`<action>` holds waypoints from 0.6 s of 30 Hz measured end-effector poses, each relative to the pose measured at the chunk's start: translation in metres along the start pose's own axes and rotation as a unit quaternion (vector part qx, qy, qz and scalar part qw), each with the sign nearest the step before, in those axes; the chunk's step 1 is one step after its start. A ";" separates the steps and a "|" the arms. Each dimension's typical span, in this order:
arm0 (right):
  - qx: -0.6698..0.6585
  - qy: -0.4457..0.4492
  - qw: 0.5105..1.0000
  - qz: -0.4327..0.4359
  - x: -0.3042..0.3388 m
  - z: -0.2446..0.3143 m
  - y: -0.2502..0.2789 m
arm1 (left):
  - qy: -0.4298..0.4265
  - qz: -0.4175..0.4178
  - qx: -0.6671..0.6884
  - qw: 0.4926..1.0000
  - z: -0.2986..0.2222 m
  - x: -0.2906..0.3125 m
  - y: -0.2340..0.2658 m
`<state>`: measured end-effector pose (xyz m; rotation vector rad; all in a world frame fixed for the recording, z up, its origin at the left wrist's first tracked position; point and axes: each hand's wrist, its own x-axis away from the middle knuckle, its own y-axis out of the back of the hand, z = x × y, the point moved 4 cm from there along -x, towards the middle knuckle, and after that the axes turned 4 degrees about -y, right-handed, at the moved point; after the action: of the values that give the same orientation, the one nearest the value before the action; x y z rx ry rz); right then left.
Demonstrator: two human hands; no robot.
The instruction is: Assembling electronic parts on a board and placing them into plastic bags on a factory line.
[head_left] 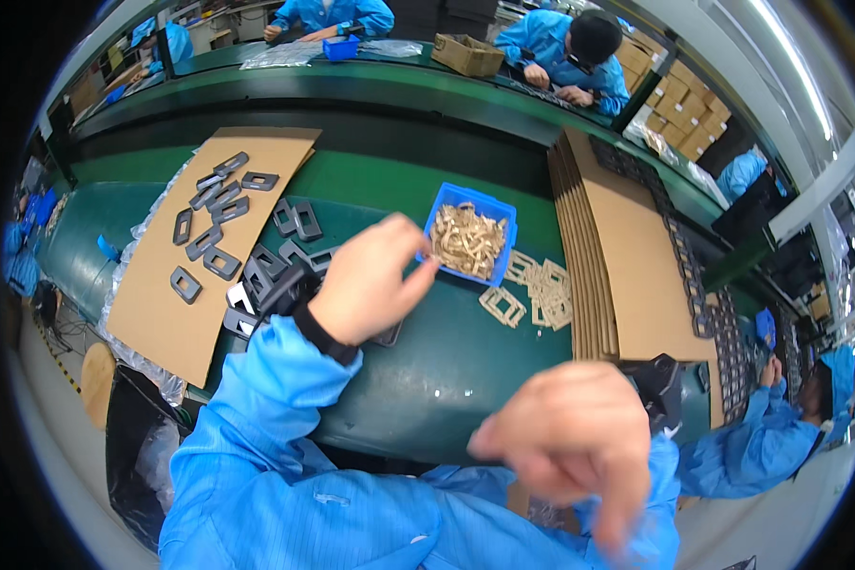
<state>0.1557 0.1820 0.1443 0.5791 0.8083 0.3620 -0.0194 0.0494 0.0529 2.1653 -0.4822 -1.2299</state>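
Observation:
My left hand (370,280) is at the left rim of a blue plastic bin (505,211), thumb and index finger drawn close together; anything between them is too small to make out. The bin holds a heap of small tan strips (467,239). My right hand (575,432) is raised over the near edge of the bench, blurred by motion, its fingers partly curled. To the bin's right lie several flat beige frames (546,294). Dark grey rectangular housings with openings (306,220) are piled left of my left hand, partly hidden behind it.
A cardboard sheet (161,313) on the left carries more dark housings (185,283). Cardboard sheets (636,285) are stacked on the right, with rows of black frames (679,247) beyond. A black bin with a plastic liner (157,461) stands lower left. Co-workers in blue (565,57) sit across and right.

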 end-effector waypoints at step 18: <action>0.337 -0.325 0.882 -0.051 0.063 -0.172 -0.008 | 0.032 0.264 -0.204 0.942 -0.011 0.036 -0.047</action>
<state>0.0659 0.2666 0.0091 1.2245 0.2836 -0.2388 0.0096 0.0683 0.0031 1.5793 -0.6601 -0.8622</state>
